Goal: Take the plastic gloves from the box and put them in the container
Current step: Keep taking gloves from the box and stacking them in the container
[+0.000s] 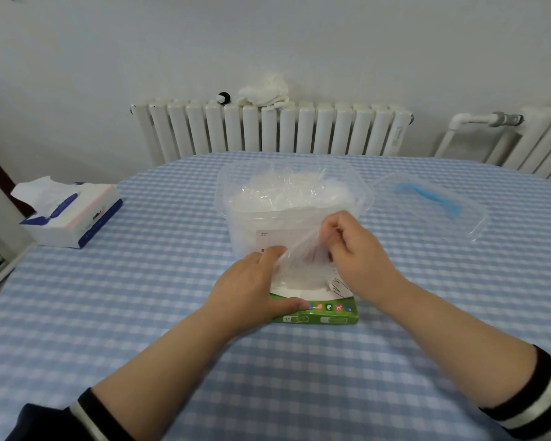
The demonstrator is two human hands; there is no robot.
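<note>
Pinching a thin clear plastic glove [303, 249] between curled fingers [333, 237], the right hand [357, 253] holds it up just in front of the clear container [295, 198], with the glove's lower end trailing down into the opening of the green glove box [318, 308]. That box lies flat on the bench [140, 313], touching or just short of the container's near wall; I cannot tell which. The left hand [255, 288] rests on the box's left side, near the container's lower left corner, thumb laid along the near top edge and fingers curved over the box's opening, against the glove, holding the box down. Inside the container a loose heap of crumpled plastic gloves [287, 192] fills it close to the rim. To the right of the container, apart from it, lies its clear lid [433, 208] with a blue handle, flat on the blue-and-white checked cloth. Well to the left of the container sits a tissue pack [70, 211] with a sheet sticking up. Behind the container, past the bench edge, stands a white radiator [268, 128] with a white cloth [264, 90] bundled on top
</note>
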